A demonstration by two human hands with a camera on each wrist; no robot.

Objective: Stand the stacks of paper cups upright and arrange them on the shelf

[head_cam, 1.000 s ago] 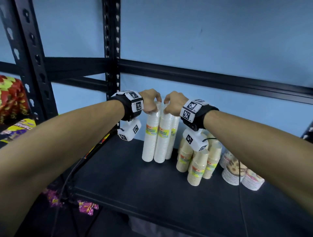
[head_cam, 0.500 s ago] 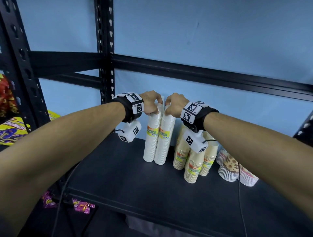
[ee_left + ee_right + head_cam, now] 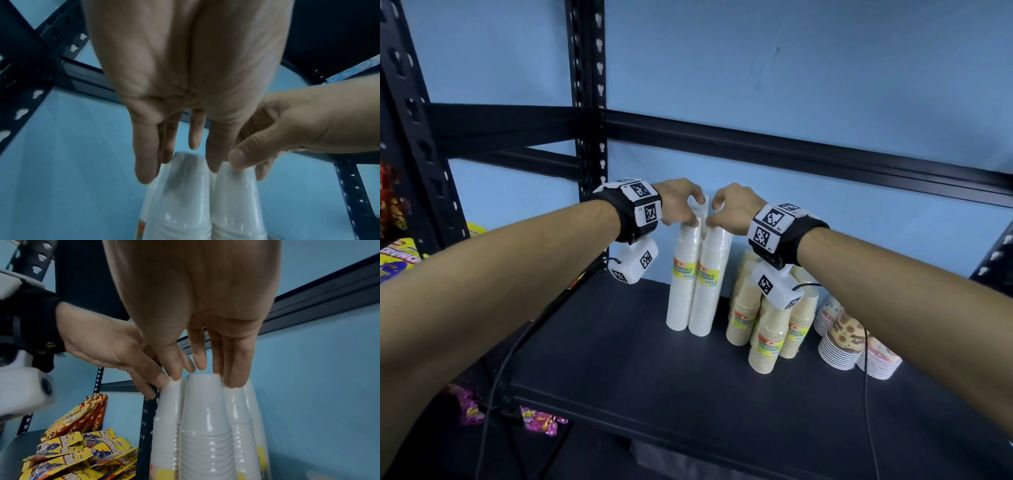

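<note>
Two tall white paper cup stacks [image 3: 681, 274] [image 3: 710, 274] stand upright side by side on the black shelf [image 3: 619, 359], with another white stack just behind them. My left hand [image 3: 697, 212] hovers at the top of the left stack, fingers extended, tips touching its top cup [image 3: 185, 164]. My right hand [image 3: 717, 212] does the same at the right stack's top [image 3: 205, 386], with straight fingers [image 3: 236, 379] brushing its rim. Neither hand curls round a stack. Beige cup stacks [image 3: 767, 335] stand upright to the right, under my right wrist.
Short stacks of patterned cups [image 3: 842, 339] sit at the far right. A black upright post [image 3: 589, 102] and a cross beam [image 3: 791, 150] frame the shelf against the blue wall. Snack packets [image 3: 82, 451] lie on the neighbouring shelf to the left. A cable [image 3: 866, 394] hangs over the shelf front.
Both hands, earlier curled over the tops of the white stacks, have loosened and lifted slightly, leaving a gap between them. The stacks stay upright in place.
</note>
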